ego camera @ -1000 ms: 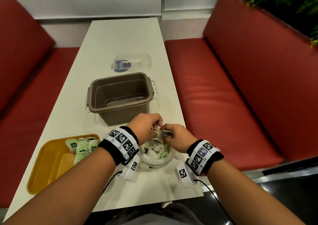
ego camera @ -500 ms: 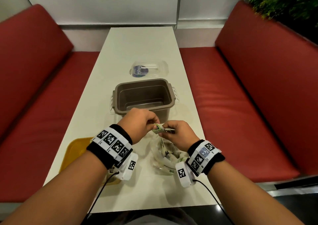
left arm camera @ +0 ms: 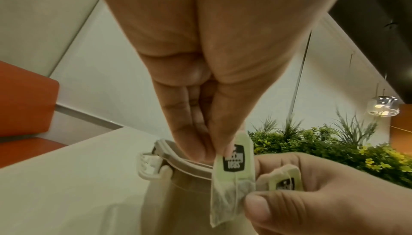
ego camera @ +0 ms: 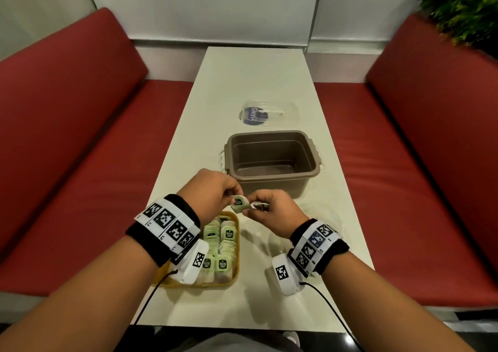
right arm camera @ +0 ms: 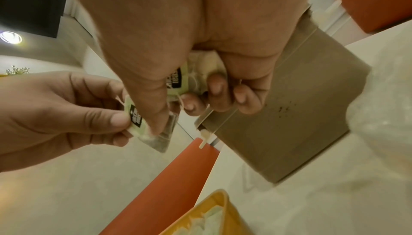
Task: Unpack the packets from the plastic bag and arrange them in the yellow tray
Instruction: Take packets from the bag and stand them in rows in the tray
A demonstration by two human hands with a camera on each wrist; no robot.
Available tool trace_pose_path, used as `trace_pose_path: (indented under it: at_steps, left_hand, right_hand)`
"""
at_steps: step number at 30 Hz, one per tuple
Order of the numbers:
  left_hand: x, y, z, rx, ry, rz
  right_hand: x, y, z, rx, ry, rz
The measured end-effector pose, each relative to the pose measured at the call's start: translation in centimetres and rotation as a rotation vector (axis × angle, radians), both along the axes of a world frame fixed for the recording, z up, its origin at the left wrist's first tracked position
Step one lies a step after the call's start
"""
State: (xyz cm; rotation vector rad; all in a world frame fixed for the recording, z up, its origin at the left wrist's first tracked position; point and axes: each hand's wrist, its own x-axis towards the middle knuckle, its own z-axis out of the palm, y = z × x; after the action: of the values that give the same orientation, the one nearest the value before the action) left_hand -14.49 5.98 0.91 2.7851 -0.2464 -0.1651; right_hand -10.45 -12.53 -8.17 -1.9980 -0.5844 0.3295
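Note:
My left hand (ego camera: 234,196) pinches the top of a pale green tea packet (ego camera: 239,203) with a black label, seen close in the left wrist view (left arm camera: 234,161). My right hand (ego camera: 252,208) touches that packet's lower edge with its thumb, and its curled fingers hold more packets (right arm camera: 178,80). Both hands hover over the far end of the yellow tray (ego camera: 235,276), which holds several green packets in rows. The clear plastic bag (ego camera: 266,241) lies faintly visible on the table under my right wrist.
A brown plastic tub (ego camera: 272,176) stands just beyond my hands, and a clear lidded container (ego camera: 269,113) lies farther back. The white table (ego camera: 256,76) is narrow, with red benches (ego camera: 80,149) on both sides.
Both hands have lifted from the plastic bag and moved left, over the tray's far end. My left hand now pinches one packet, drawn apart from the bunch in my right hand.

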Motion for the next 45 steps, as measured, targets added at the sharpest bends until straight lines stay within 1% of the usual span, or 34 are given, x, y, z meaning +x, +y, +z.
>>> trace_pose_path:
  at_steps: [3, 5, 7, 9, 12, 14, 18, 20, 24, 27, 30, 31, 32, 34, 35, 36, 37, 38, 39, 41, 43, 44, 45]
  left_hand:
    - [-0.3, 2.8, 0.1, 0.057, 0.026, 0.080]
    - [-0.3, 4.7, -0.5, 0.132, 0.083, 0.153]
    - [-0.2, 6.1, -1.7, 0.228, 0.196, 0.199]
    - [-0.1, 7.1, -3.4, 0.301, 0.329, 0.206]
    - [0.1, 7.5, -6.0, 0.364, 0.437, 0.209]
    - [0.4, 7.5, -7.4, 0.401, 0.432, 0.233]
    - [0.9, 7.1, -8.9, 0.457, 0.365, 0.272]
    - [1.2, 6.9, -9.3, 0.467, 0.356, 0.282]
    - [0.7, 6.8, -9.2, 0.436, 0.403, 0.329]
    - [0.2, 7.0, -9.0, 0.388, 0.490, 0.363]
    - [-0.3, 6.5, -9.6, 0.305, 0.564, 0.373]
    - [0.0, 6.8, -10.7, 0.287, 0.594, 0.373]
    - [0.7, 7.5, -13.1, 0.268, 0.589, 0.388]
    - [2.6, 9.5, -19.1, 0.308, 0.646, 0.377]
    - [3.1, 10.2, -20.8, 0.329, 0.629, 0.361]
    - [3.1, 10.3, -20.7, 0.329, 0.613, 0.342]
    - [2.5, 9.5, -18.5, 0.334, 0.593, 0.335]
    - [1.2, 7.9, -14.3, 0.331, 0.583, 0.324]
    - [0.2, 6.8, -11.2, 0.320, 0.535, 0.300]
    - [-0.2, 6.4, -9.2, 0.331, 0.514, 0.329]
    - [-0.3, 6.8, -7.7, 0.320, 0.435, 0.320]
    - [-0.4, 7.0, -7.2, 0.267, 0.380, 0.301]
    - [-0.4, 7.0, -6.8, 0.177, 0.319, 0.266]
  right_hand:
    - [-0.4, 1.6, -0.3, -0.017, 0.062, 0.001]
    - [-0.7, 2.5, -0.4, -0.015, 0.109, -0.008]
    - [-1.0, 3.2, -0.5, -0.020, 0.131, -0.007]
    - [-1.1, 3.8, -0.6, -0.032, 0.143, -0.009]
    - [-1.2, 4.2, -0.9, -0.052, 0.094, -0.006]
    - [-1.1, 4.3, -1.1, -0.073, 0.042, -0.007]
    - [-0.7, 4.4, -1.3, -0.090, 0.017, -0.041]
    - [-0.7, 4.4, -1.4, -0.100, 0.020, -0.052]
    - [-0.8, 4.4, -1.7, -0.094, 0.046, -0.069]
    - [-0.6, 4.6, -1.9, -0.087, 0.048, -0.120]
    - [-0.6, 4.9, -1.8, -0.113, 0.022, -0.100]
    - [-0.6, 4.9, -1.7, -0.130, 0.008, -0.084]
    - [-0.6, 5.0, -1.5, -0.146, -0.006, -0.072]
    - [-0.7, 5.0, -1.2, -0.159, -0.036, -0.063]
    - [-0.7, 5.1, -1.1, -0.155, -0.048, -0.066]
    - [-0.8, 5.1, -1.0, -0.146, -0.056, -0.073]
    - [-0.8, 5.1, -0.9, -0.133, -0.059, -0.083]
    - [-0.9, 5.1, -0.8, -0.122, -0.060, -0.091]
    - [-0.9, 5.1, -0.7, -0.115, -0.060, -0.099]
    - [-1.1, 5.0, -0.6, -0.112, -0.059, -0.104]
    - [-1.1, 5.0, -0.5, -0.129, -0.049, -0.088]
    - [-1.2, 5.1, -0.5, -0.149, -0.045, -0.074]
    - [-1.2, 5.3, -0.4, -0.168, -0.042, -0.056]
